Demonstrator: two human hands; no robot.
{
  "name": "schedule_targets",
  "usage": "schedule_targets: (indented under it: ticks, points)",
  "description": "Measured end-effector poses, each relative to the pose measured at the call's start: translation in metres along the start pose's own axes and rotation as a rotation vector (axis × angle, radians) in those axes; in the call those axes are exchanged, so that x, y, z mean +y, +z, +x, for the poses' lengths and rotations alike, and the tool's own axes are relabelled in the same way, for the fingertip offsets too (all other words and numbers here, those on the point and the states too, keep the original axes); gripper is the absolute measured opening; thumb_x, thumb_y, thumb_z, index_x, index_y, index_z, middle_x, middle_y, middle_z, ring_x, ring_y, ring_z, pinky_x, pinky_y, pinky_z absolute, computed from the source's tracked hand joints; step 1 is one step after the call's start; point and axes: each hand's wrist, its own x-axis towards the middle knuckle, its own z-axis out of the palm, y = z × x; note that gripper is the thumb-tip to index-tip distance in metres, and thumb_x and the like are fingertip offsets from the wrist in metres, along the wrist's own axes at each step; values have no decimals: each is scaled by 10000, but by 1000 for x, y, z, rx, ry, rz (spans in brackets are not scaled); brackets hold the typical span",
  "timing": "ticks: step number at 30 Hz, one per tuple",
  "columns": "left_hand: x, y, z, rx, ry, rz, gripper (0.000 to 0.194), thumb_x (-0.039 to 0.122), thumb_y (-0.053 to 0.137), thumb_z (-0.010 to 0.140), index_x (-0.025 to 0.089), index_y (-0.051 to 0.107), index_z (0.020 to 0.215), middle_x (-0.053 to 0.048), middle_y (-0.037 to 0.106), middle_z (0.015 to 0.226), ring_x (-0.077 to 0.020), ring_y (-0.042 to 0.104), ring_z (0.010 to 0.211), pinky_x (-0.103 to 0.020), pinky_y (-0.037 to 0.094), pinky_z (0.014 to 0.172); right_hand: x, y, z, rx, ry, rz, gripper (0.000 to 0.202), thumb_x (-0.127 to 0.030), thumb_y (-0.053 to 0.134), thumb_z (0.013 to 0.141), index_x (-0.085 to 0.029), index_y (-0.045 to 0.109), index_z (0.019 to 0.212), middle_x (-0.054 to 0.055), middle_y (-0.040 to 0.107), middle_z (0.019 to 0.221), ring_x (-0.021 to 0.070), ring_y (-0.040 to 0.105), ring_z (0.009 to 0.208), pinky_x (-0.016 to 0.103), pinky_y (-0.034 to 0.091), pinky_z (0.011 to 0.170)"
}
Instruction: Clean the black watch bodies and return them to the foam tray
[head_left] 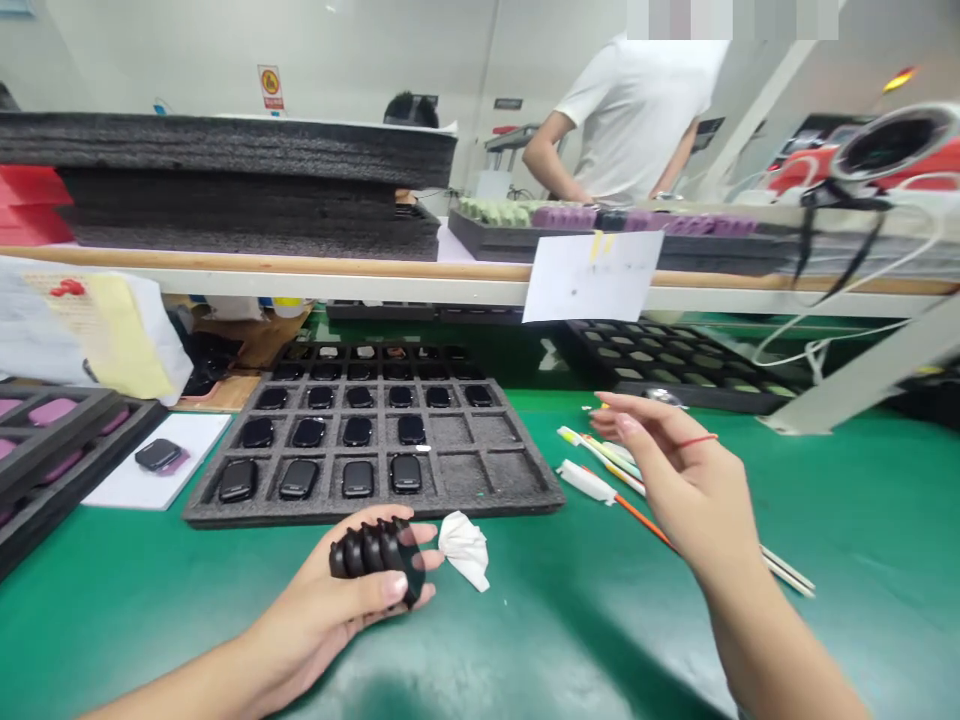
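Note:
Several dark, rounded pieces (367, 549) lie stacked in a row in my left hand (330, 600), its fingers and thumb wrapped round them. A crumpled white tissue (465, 548) rests on the green table just right of those fingertips. Behind this hand stands a grey foam tray (525, 495) with black watch-like devices in many compartments; two compartments at its front right hold none. My right hand (694, 480) is raised over the thin sticks and brushes (589, 482), thumb and fingers bent close together. Whether anything is between its fingertips is too small to tell.
At the left, a device (159, 455) sits on a white pad (199, 450) beside stacked foam trays (52, 460). Another tray (675, 365) stands at the back right. A shelf (360, 285) crosses above, with a slanted metal post (840, 385) at the right. A person (637, 110) stands beyond.

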Motion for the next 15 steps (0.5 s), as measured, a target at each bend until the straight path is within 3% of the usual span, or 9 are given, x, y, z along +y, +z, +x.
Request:
schedule_targets:
  ticks: [4,6,8,12,15]
  points:
    - [2,0,0,71,-87,-84,478,273,921,661,189,682,1067,-111,722,1235,-290,700,1120,-398,572,975,46,-23,7,-109,68,-310,251,-377,567,843,-225,754,913,91,771,751,308,725,664,392,529,584]
    - [2,1,1,86,-76,-19,466,256,918,660,195,684,1059,-100,724,1230,-281,692,1132,-402,562,990,67,-26,3,-165,81,-433,182,-323,615,794,-213,759,779,87,721,618,285,663,531,354,449,487]
    - [1,1,2,75,-33,93,465,247,910,664,196,677,1064,-93,734,1199,-269,685,1132,-408,549,1005,86,-25,-1,-194,66,-504,155,-296,636,806,-193,750,785,63,697,606,230,625,501,317,422,473]
    - [0,-2,5,28,132,444,425,215,883,668,201,657,1028,-89,739,1163,-260,705,1044,-420,547,962,111,-17,-2,-174,-75,-478,245,-373,659,892,-154,677,782,-32,630,611,111,563,507,251,458,522]
    - [0,-3,4,7,258,722,403,179,856,681,221,636,1016,-77,724,1194,-251,691,1049,-409,521,974,112,-12,6,-67,-264,-318,364,-395,584,926,-202,635,622,-22,582,548,101,527,435,242,400,456]
